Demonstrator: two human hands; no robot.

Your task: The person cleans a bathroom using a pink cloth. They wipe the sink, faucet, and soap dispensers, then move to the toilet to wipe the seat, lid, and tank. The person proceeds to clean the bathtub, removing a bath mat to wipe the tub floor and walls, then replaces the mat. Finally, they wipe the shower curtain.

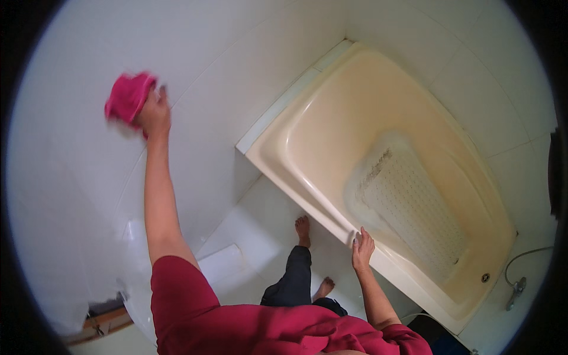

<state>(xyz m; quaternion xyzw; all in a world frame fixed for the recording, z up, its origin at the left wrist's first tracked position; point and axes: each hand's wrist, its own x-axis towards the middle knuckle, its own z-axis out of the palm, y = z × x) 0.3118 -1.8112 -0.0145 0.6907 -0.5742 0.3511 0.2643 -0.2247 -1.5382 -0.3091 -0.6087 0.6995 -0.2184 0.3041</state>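
Note:
A bright pink cloth [129,97] is bunched in my left hand [155,115], which reaches far out to the left against the white tiled wall [213,102]. Cloth and fingers are slightly blurred, and the cloth hides part of the hand. My right hand [364,250] lies palm down on the near rim of a cream bathtub [306,195], thumb apart from the fingers, holding nothing loose. Inside the tub, its textured floor [412,208] looks paler than the walls and bears a dark, dirty patch [377,166] at one end.
Bare feet [302,230] stand on the white floor beside the tub. A drain [485,278] sits at its right end, near a hand shower [516,293] with a hose. White fixtures [222,262] are at my left, and a wood-framed object [104,326] at lower left.

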